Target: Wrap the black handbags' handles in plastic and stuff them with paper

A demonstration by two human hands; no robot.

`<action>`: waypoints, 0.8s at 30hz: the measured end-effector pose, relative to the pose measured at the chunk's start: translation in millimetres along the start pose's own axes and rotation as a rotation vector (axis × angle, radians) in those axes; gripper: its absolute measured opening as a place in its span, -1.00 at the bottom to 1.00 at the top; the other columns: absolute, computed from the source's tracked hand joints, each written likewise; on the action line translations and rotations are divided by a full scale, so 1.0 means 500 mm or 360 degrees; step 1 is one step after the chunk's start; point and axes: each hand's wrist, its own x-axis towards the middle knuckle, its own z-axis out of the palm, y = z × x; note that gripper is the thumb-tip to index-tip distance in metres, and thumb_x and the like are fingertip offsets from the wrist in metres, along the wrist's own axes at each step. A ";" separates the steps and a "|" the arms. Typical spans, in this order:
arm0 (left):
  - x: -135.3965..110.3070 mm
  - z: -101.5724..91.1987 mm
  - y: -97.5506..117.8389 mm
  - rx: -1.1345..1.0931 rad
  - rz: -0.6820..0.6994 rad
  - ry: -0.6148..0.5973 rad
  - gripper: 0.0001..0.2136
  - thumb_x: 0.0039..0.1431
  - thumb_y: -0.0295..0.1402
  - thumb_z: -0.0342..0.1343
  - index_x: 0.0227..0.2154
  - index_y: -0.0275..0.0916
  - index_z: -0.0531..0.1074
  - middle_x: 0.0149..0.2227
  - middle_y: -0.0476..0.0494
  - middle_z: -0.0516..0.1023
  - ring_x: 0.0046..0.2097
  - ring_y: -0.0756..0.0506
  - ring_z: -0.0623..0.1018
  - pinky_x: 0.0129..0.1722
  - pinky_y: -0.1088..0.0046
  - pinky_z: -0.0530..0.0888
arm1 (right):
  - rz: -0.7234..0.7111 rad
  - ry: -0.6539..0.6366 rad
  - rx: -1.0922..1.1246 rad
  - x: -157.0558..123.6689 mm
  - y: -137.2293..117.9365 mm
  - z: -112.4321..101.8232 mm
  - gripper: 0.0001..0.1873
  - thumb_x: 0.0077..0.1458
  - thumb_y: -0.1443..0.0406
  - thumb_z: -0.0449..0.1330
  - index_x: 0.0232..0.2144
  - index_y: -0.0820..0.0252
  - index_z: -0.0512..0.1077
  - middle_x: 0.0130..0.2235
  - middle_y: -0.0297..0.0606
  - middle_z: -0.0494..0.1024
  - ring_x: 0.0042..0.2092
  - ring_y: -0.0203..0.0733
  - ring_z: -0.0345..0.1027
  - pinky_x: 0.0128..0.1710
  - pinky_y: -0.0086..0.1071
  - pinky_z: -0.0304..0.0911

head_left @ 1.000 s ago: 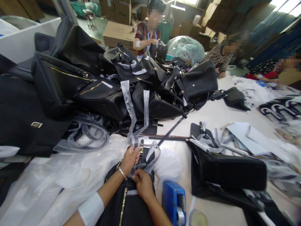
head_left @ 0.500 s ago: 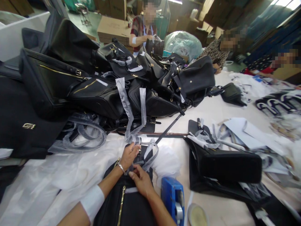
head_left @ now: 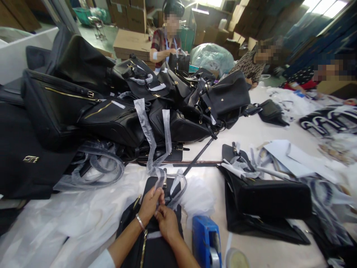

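Note:
A black handbag (head_left: 156,249) with a gold zipper lies right in front of me on the table. Its strap (head_left: 176,186) is wrapped in clear grey plastic film, and two loose film ends (head_left: 147,130) stick up from it. My left hand (head_left: 149,203), a bracelet on its wrist, pinches the film at the top of the bag. My right hand (head_left: 166,222) sits just below it, fingers closed on the same wrapped strap. Both hands touch each other over the bag.
A blue tape dispenser (head_left: 206,242) stands right of my hands, a tape roll (head_left: 235,258) beside it. A pile of black bags (head_left: 117,100) fills the left and middle. Another black bag (head_left: 267,203) lies on the right. Three other people work at the far side.
My hands have dropped slightly toward me while staying on the wrapped strap. The view has tilted a little; the white wrist band has slid almost out of frame.

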 end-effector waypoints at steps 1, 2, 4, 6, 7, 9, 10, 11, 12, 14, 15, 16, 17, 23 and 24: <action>-0.004 -0.001 -0.002 0.0001 -0.0006 0.0006 -0.70 0.14 -0.09 0.04 -0.49 -0.24 0.40 -0.57 -0.01 0.45 -0.50 -0.03 0.47 -0.45 0.49 0.40 | 0.0001 0.0003 0.0000 -0.002 0.000 0.000 -0.88 0.01 0.37 0.12 -0.55 0.18 0.35 -0.48 -0.40 0.42 -0.41 -0.27 0.26 -0.39 -0.45 0.05; -0.007 -0.002 -0.004 0.0003 -0.0009 0.0020 -0.69 0.14 -0.09 0.05 -0.50 -0.24 0.41 -0.55 -0.04 0.48 -0.46 -0.05 0.49 -0.40 0.47 0.41 | 0.0001 -0.0002 0.0002 -0.005 -0.001 -0.003 -0.88 0.00 0.38 0.12 -0.55 0.18 0.35 -0.48 -0.39 0.42 -0.41 -0.26 0.26 -0.40 -0.45 0.05; -0.015 -0.009 -0.005 0.0009 -0.0016 0.0065 -0.70 0.12 -0.09 0.07 -0.47 -0.25 0.44 -0.46 -0.10 0.53 -0.37 -0.09 0.52 -0.30 0.43 0.43 | -0.0017 -0.0062 0.0016 -0.009 -0.005 -0.021 -0.90 -0.03 0.40 0.14 -0.55 0.18 0.36 -0.50 -0.40 0.42 -0.43 -0.27 0.27 -0.41 -0.45 0.08; -0.026 -0.017 -0.003 0.0022 -0.0027 0.0107 -0.70 0.12 -0.09 0.07 -0.43 -0.25 0.47 -0.40 -0.12 0.55 -0.32 -0.10 0.53 -0.26 0.42 0.43 | -0.0076 -0.0096 0.0099 -0.010 -0.016 -0.053 -0.95 -0.01 0.38 0.14 -0.48 0.17 0.40 -0.46 -0.38 0.47 -0.39 -0.25 0.32 -0.36 -0.44 0.16; -0.034 -0.019 -0.002 0.0038 -0.0035 0.0119 -0.71 0.13 -0.09 0.07 -0.42 -0.24 0.47 -0.39 -0.11 0.55 -0.33 -0.10 0.52 -0.28 0.43 0.43 | -0.0108 -0.0059 0.0176 -0.009 -0.025 -0.072 -0.93 0.02 0.35 0.13 -0.40 0.17 0.43 -0.40 -0.35 0.51 -0.34 -0.22 0.36 -0.30 -0.41 0.21; -0.053 -0.017 0.000 0.0097 -0.0041 0.0094 -0.72 0.14 -0.10 0.06 -0.44 -0.22 0.48 -0.42 -0.08 0.53 -0.40 -0.07 0.48 -0.34 0.46 0.40 | -0.0147 0.0087 0.0373 -0.001 -0.049 -0.103 -0.79 0.11 0.24 0.10 -0.21 0.17 0.42 -0.23 -0.24 0.55 -0.19 -0.17 0.40 -0.17 -0.35 0.25; -0.065 -0.012 0.001 0.0132 -0.0042 0.0060 -0.72 0.14 -0.11 0.06 -0.46 -0.21 0.49 -0.44 -0.06 0.52 -0.43 -0.06 0.45 -0.37 0.46 0.39 | -0.0143 0.0130 0.0469 0.005 -0.063 -0.113 -0.71 0.15 0.17 0.08 -0.14 0.18 0.41 -0.19 -0.21 0.54 -0.17 -0.16 0.40 -0.16 -0.34 0.26; -0.077 -0.007 0.003 0.0159 -0.0040 0.0012 -0.73 0.14 -0.12 0.07 -0.46 -0.20 0.49 -0.46 -0.06 0.51 -0.44 -0.07 0.44 -0.38 0.46 0.38 | -0.0103 0.0113 0.0558 0.010 -0.076 -0.118 -0.65 0.16 0.10 0.06 -0.12 0.19 0.40 -0.18 -0.19 0.54 -0.20 -0.17 0.41 -0.22 -0.35 0.29; -0.090 -0.001 0.005 0.0174 -0.0039 -0.0042 -0.75 0.14 -0.13 0.08 -0.44 -0.20 0.51 -0.46 -0.07 0.51 -0.42 -0.09 0.45 -0.36 0.44 0.39 | -0.0027 0.0042 0.0650 0.013 -0.089 -0.118 -0.60 0.15 0.04 0.06 -0.13 0.21 0.40 -0.22 -0.18 0.55 -0.29 -0.20 0.42 -0.33 -0.38 0.29; -0.115 0.004 0.015 0.0170 -0.0047 -0.0163 -0.77 0.14 -0.17 0.09 -0.39 -0.21 0.54 -0.41 -0.11 0.54 -0.32 -0.15 0.48 -0.24 0.38 0.41 | 0.0140 -0.0124 0.0834 0.013 -0.108 -0.107 -0.53 0.13 -0.03 0.04 -0.18 0.23 0.40 -0.36 -0.23 0.55 -0.47 -0.26 0.36 -0.51 -0.44 0.22; -0.126 0.000 0.023 0.0150 -0.0064 -0.0235 -0.78 0.13 -0.19 0.10 -0.36 -0.21 0.55 -0.36 -0.14 0.55 -0.25 -0.18 0.49 -0.16 0.34 0.41 | 0.0189 -0.0155 0.0920 0.008 -0.113 -0.099 -0.53 0.13 -0.05 0.03 -0.21 0.23 0.40 -0.41 -0.26 0.53 -0.52 -0.27 0.34 -0.54 -0.44 0.20; -0.135 -0.008 0.032 0.0108 -0.0095 -0.0322 -0.81 0.11 -0.22 0.14 -0.35 -0.21 0.56 -0.32 -0.15 0.56 -0.20 -0.20 0.50 -0.08 0.31 0.39 | 0.0190 -0.0136 0.0979 -0.001 -0.115 -0.091 -0.54 0.14 -0.04 0.03 -0.23 0.22 0.40 -0.44 -0.29 0.52 -0.51 -0.26 0.34 -0.52 -0.44 0.21; -0.142 -0.020 0.043 0.0046 -0.0147 -0.0411 -0.84 0.07 -0.26 0.18 -0.35 -0.22 0.56 -0.30 -0.16 0.56 -0.17 -0.21 0.50 -0.03 0.29 0.38 | 0.0141 -0.0081 0.0990 -0.012 -0.113 -0.085 -0.57 0.14 -0.03 0.03 -0.26 0.20 0.40 -0.45 -0.30 0.50 -0.46 -0.25 0.36 -0.46 -0.42 0.25; -0.108 -0.089 0.092 -0.0826 -0.0737 -0.0376 -0.70 0.13 -0.14 0.13 -0.22 -0.27 0.49 -0.22 -0.26 0.58 -0.14 -0.20 0.56 -0.10 0.26 0.47 | 0.0002 -0.0156 0.0865 -0.091 -0.090 -0.043 -0.62 0.17 -0.03 0.01 -0.37 0.14 0.36 -0.55 -0.42 0.35 -0.52 -0.31 0.26 -0.48 -0.45 0.22; -0.092 -0.086 0.093 -0.0934 -0.0817 -0.0333 -0.70 0.15 -0.13 0.10 -0.26 -0.29 0.48 -0.23 -0.29 0.58 -0.15 -0.20 0.58 -0.14 0.26 0.49 | 0.0046 -0.0273 0.0918 -0.100 -0.088 -0.032 -0.59 0.16 -0.06 0.00 -0.35 0.15 0.35 -0.60 -0.46 0.29 -0.61 -0.34 0.17 -0.58 -0.47 0.16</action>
